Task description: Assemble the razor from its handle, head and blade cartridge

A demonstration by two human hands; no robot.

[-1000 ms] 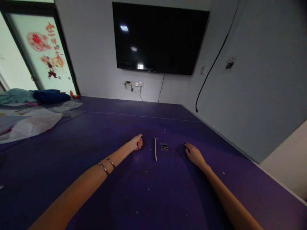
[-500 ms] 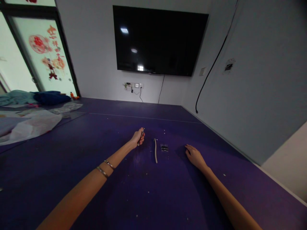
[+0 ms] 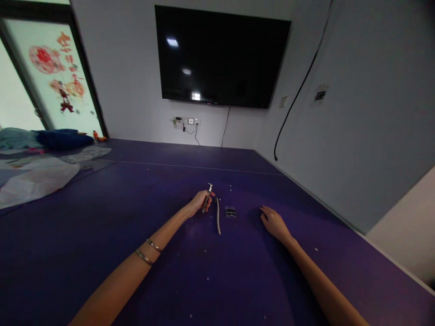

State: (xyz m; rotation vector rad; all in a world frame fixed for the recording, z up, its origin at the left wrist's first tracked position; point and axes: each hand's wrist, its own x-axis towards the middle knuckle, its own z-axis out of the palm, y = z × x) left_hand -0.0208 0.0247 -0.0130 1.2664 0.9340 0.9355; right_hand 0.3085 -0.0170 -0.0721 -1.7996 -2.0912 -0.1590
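Observation:
My left hand (image 3: 201, 202) is closed around a slim tool (image 3: 208, 198) with a dark grey shaft and a short silvery crosspiece at its upper end. Its exact kind is too small to make out. Just right of that hand, a pale, slightly bent stick (image 3: 218, 219) with a dark upper tip lies on the purple surface (image 3: 152, 280). Beside the stick is a small clear packet (image 3: 230, 211) with dark pieces inside. My right hand (image 3: 273, 222) rests on the surface to the right of the packet, fingers loosely stretched out, holding nothing.
Small white specks dot the surface. Crumpled clear plastic (image 3: 41, 181) and a dark blue cloth (image 3: 64, 138) lie at the left. A black cable (image 3: 299, 97) hangs by the right wall, and a television (image 3: 222, 56) is mounted on the back wall.
My left hand has moved a little right, closer to the pale stick, and turned so more of the tool shows. The view has shifted slightly. My right hand stays in place.

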